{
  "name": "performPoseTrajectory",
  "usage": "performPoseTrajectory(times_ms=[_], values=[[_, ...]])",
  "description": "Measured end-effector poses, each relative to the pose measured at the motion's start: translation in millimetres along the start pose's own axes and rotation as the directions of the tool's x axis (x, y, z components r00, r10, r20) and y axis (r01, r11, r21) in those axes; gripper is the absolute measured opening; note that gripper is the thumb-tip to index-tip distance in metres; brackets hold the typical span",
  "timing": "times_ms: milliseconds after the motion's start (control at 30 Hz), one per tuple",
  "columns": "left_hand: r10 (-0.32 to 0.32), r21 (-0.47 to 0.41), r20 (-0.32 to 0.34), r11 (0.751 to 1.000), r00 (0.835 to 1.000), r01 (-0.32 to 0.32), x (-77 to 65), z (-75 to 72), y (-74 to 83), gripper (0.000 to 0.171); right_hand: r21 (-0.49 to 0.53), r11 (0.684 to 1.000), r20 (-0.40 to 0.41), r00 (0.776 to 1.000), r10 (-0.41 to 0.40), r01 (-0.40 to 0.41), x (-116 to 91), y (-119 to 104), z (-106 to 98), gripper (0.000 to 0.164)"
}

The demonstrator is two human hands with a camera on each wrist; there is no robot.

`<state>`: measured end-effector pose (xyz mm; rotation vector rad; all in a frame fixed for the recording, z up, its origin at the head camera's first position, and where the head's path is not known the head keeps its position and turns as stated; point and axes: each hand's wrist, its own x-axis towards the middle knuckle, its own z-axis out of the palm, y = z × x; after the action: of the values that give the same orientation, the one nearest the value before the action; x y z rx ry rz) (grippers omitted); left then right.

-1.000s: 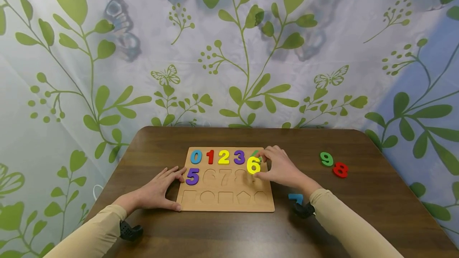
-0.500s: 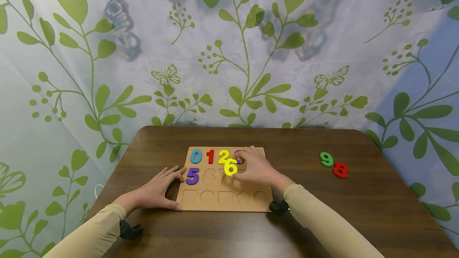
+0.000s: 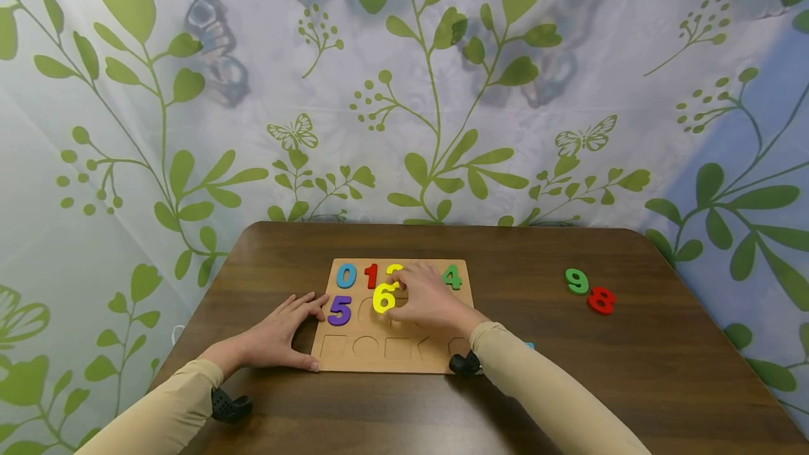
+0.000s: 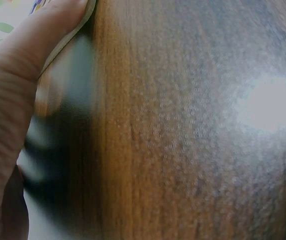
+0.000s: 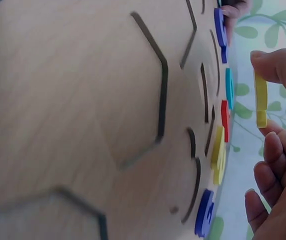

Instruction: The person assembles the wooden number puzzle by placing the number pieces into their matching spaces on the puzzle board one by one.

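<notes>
A wooden number puzzle board (image 3: 344,364) lies on the table. My right hand (image 3: 436,297) pinches a yellow number 6 (image 3: 383,298) between thumb and fingers; the right wrist view shows the same yellow piece (image 5: 261,97) edge-on, apart from the board. Below it is the middle row of recesses. Seated in the board are a blue 0 (image 3: 346,276), a red 1 (image 3: 371,275), a purple 5 (image 3: 339,310) and a green 4 (image 3: 451,277). The right hand partly covers the yellow 2 (image 3: 395,269) and hides the purple 3. At the board's left edge rests my left hand (image 3: 272,339), fingers extended.
To the right of the board, a green 9 (image 3: 576,281) and a red 8 (image 3: 601,300) lie on the brown table (image 3: 632,378). A blue piece (image 3: 530,346) peeks out behind the right sleeve. A leafy patterned cloth (image 3: 404,90) hangs behind the table.
My right hand has carried the yellow 6 leftward across the board, from in front of the green 4 to just right of the purple 5. The left hand stays in place.
</notes>
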<state>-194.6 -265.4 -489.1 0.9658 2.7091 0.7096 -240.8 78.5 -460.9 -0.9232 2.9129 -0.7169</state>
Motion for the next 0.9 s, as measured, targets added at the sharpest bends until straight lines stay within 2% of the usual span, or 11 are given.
performPoseTrajectory(times_ms=[167,333,533,900], values=[[-0.005,0.005,0.004,1.000,1.000,0.005,0.3,0.4,-0.9,0.073,-0.036,0.999,0.012,1.000,0.022,-0.022,4,-6,9,0.051],[-0.012,0.011,0.007,1.000,1.000,0.012,0.9,0.7,-1.5,0.073,-0.022,0.999,0.053,0.997,0.048,-0.047,6,-10,19,0.053],[-0.019,0.012,0.007,1.000,1.000,0.018,0.9,0.8,-1.0,0.073,-0.046,0.999,0.065,0.998,0.025,-0.022,10,-11,28,0.055],[-0.026,0.015,0.014,1.000,1.000,0.026,1.2,0.2,-2.1,0.073,-0.025,1.000,0.045,0.999,0.014,-0.013,10,-15,29,0.055]])
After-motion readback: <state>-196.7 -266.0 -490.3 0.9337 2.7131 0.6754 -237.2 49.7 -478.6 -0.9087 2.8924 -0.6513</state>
